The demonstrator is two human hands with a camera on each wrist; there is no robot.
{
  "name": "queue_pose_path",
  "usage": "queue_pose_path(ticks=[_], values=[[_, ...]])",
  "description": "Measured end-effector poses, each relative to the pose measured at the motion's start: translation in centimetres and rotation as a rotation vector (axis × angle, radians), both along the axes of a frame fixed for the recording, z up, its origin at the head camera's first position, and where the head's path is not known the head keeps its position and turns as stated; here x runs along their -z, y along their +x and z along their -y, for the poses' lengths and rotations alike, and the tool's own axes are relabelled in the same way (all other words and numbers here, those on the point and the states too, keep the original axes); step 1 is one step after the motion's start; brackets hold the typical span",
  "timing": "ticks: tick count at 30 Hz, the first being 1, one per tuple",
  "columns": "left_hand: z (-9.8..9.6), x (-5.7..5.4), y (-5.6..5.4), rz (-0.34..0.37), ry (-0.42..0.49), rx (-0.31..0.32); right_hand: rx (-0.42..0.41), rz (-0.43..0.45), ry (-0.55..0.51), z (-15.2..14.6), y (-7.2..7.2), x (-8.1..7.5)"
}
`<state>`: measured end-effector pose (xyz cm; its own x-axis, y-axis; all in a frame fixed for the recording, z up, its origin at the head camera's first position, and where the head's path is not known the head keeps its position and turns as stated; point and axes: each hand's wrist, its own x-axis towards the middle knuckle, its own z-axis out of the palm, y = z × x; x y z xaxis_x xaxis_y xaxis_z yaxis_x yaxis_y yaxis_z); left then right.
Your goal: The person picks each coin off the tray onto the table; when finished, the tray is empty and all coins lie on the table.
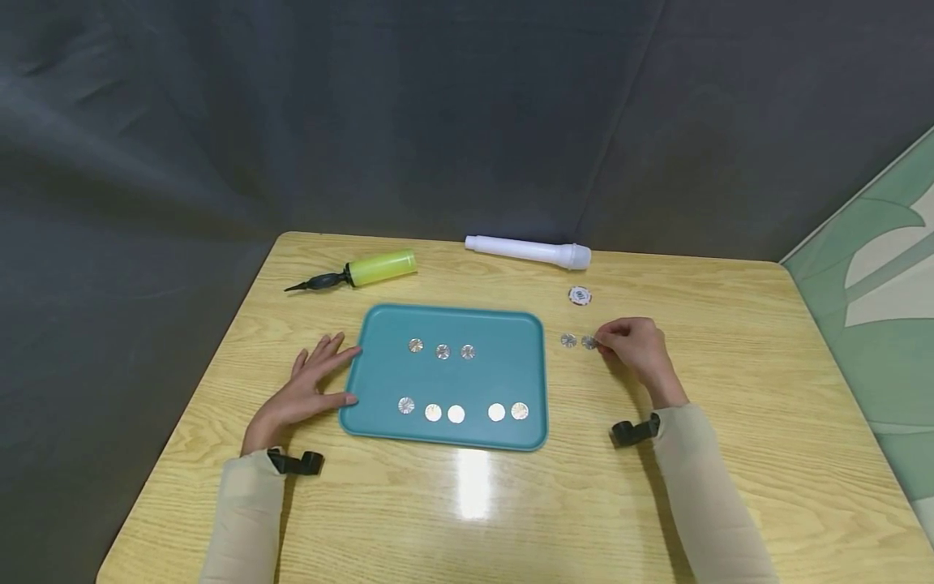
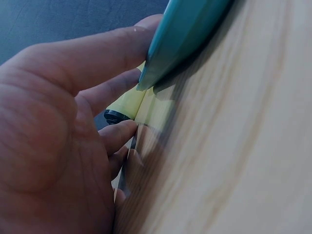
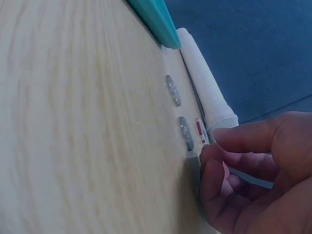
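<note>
My left hand has its fingers spread at the left rim of a teal tray; in the left wrist view, a fingertip touches the tray's edge. Several small shiny coin-like discs lie in two rows on the tray, among them a silver disc. To the right of the tray, my right hand has thumb and forefinger close together beside a silver disc lying on the table. Another silver disc lies just left of it. Whether the fingertips pinch anything cannot be made out.
A poker chip lies beyond the two loose discs. Along the back are a white toy microphone and a yellow-green hand pump with a black nozzle. The wooden table meets a dark curtain behind.
</note>
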<state>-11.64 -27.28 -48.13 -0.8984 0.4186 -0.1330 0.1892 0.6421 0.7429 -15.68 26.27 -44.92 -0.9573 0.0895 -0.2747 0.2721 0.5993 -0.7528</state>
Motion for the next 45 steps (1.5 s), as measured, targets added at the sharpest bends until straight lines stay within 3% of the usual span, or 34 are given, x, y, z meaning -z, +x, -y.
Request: queue_pose_path(ticks=[10,22,37,45], values=[[0.1,0.2,0.0,-0.001,0.006,-0.001,-0.009,-0.069,-0.032,1.0,0.0,-1.4],[0.1,0.4,0.1,0.014,0.025,-0.017,-0.076,-0.144,-0.1,4.0,-0.6,-2.9],[0.2,0.4,0.1,0.007,0.015,-0.005,-0.178,-0.168,-0.122,10.6,-1.6,-2.8],[0.0,0.3,0.0,-0.003,0.011,-0.01,-0.232,-0.167,-0.066,13.2,-1.8,-2.4]])
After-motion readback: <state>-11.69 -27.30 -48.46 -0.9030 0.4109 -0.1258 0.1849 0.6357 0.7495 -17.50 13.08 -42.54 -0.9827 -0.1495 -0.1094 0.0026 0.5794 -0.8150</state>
